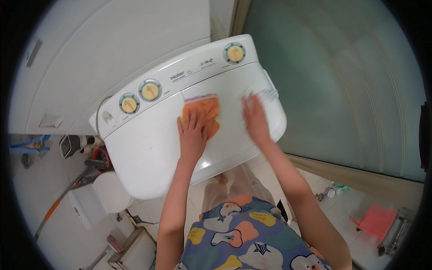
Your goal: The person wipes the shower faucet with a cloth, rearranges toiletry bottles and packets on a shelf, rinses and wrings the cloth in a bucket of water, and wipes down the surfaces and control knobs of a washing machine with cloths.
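Observation:
My left hand [193, 138] lies flat, fingers spread, on a small orange cloth piece [208, 108] with a pale pinkish band along its top edge. Part of the cloth is hidden beneath the fingers. It rests on the white lid of a washing machine [153, 148]. Over the lid's right side is my right hand [255, 120], smeared by motion. Close to its fingertips a whitish, see-through blur [268, 94] shows; whether the hand grips it I cannot tell.
Beige-yellow knobs [150, 91] line the machine's back panel. On the right stands a frosted glass door [324, 90]. A mop-like tool with an orange-and-grey handle [52, 210] leans at the left. Lower right, a pink plastic stool-like thing [377, 221] is on the floor.

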`<state>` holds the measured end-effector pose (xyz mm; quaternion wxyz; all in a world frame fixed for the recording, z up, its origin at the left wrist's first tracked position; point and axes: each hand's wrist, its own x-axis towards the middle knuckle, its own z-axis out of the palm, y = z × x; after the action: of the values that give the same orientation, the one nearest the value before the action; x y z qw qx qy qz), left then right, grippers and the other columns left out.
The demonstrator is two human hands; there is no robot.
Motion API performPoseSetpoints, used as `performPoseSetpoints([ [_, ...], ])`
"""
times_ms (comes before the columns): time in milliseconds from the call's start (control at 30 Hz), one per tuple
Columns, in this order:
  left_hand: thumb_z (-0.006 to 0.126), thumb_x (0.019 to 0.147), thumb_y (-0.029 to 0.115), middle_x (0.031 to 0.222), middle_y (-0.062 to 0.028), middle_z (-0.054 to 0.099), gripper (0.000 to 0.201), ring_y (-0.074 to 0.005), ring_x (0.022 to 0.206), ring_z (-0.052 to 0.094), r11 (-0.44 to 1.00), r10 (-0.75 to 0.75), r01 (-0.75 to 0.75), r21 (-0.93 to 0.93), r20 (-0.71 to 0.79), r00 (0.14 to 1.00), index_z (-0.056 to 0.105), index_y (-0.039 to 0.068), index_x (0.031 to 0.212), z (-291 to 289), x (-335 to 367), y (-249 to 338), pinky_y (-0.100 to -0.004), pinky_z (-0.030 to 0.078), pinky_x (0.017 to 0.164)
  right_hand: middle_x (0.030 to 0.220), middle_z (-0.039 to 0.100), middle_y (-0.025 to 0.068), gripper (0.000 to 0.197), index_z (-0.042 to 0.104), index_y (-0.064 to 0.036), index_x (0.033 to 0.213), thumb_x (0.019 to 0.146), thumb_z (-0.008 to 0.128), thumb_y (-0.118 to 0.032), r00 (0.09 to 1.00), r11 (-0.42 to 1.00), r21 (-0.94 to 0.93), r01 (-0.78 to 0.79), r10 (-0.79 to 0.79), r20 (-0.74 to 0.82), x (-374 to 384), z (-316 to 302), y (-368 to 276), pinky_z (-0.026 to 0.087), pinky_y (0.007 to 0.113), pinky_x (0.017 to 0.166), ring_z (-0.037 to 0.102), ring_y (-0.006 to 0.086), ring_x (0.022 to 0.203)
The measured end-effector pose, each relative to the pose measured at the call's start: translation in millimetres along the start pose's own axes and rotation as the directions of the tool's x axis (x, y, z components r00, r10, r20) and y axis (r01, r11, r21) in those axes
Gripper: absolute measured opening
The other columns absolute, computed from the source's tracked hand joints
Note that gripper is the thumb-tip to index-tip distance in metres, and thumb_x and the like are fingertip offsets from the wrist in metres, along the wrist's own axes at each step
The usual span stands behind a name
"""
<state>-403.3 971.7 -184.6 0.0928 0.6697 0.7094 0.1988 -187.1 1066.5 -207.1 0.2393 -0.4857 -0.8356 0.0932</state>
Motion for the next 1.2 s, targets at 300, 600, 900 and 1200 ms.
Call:
performPoseSetpoints([
  [300, 0.055, 0.088, 0.012, 0.146, -0.0134, 0.035, 0.049, -0.0320, 0.135, 0.030, 0.991, 0.133, -0.134, -0.005, -0.120, 0.984, 0.045, 0.005, 0.135, 43.8, 75.0, 56.8, -0.0460, 0.023, 0.110, 0.142, 0.037, 0.0237, 0.052, 0.040, -0.0089, 0.139, 0.089, 0.056, -0.013, 0.987, 0.979, 0.127, -0.159, 0.160, 0.009, 23.2, -34.4, 68.6, 0.040, 0.043, 0.101, 0.043, 0.0395, 0.124],
  [600, 0.047, 0.092, 0.013, 0.145, -0.0087, 0.040, 0.044, -0.0287, 0.130, 0.037, 0.996, 0.019, -0.011, 0.088, -0.089, 0.996, 0.047, 0.006, 0.135, 46.8, 75.2, 75.3, -0.0423, 0.029, 0.106, 0.137, 0.042, 0.0262, 0.049, 0.039, -0.0067, 0.139, 0.092, 0.052, -0.015, 0.963, 0.898, 0.346, -0.270, 0.251, 0.101, -6.5, -43.7, 83.6, 0.043, 0.043, 0.096, 0.049, 0.0423, 0.117],
  [900, 0.046, 0.092, 0.015, 0.144, -0.0084, 0.041, 0.042, -0.0288, 0.130, 0.038, 0.992, 0.052, -0.041, 0.118, -0.086, 0.995, 0.048, 0.008, 0.134, 52.0, 80.7, 78.6, -0.0415, 0.029, 0.106, 0.133, 0.048, 0.0202, 0.041, 0.047, -0.0061, 0.133, 0.094, 0.045, -0.020, 0.969, 0.733, 0.639, -0.234, 0.230, 0.091, 104.1, 15.7, 151.9, 0.044, 0.039, 0.095, 0.052, 0.0364, 0.113],
  [1200, 0.046, 0.093, 0.014, 0.142, -0.0101, 0.044, 0.041, -0.0296, 0.129, 0.040, 0.989, 0.098, -0.085, 0.122, -0.107, 0.989, 0.050, 0.005, 0.132, 53.4, 79.3, 82.5, -0.0407, 0.031, 0.105, 0.141, 0.045, 0.0137, 0.047, 0.044, -0.0204, 0.139, 0.094, 0.049, -0.010, 0.883, 0.591, 0.699, -0.403, 0.451, 0.128, -67.4, -44.0, 129.3, 0.044, 0.032, 0.094, 0.055, 0.0283, 0.117],
])
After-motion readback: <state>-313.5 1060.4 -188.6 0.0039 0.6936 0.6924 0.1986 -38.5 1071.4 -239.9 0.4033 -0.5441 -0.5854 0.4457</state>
